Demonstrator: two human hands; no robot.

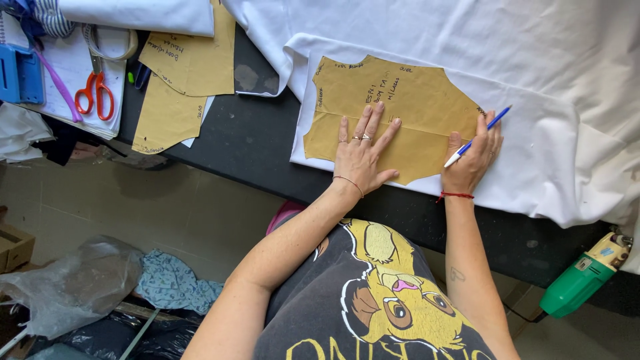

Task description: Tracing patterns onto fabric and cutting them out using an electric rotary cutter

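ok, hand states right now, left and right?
Left hand: open, flat on the brown paper pattern.
Right hand: closed on a blue pen.

the left hand [361, 155] presses flat on a brown paper pattern [400, 110] lying on white fabric [533, 80] on the dark counter [247, 143]. the right hand [472, 160] grips a blue pen [477, 138] at the pattern's edge. orange-handled scissors [95, 93] lie well apart.
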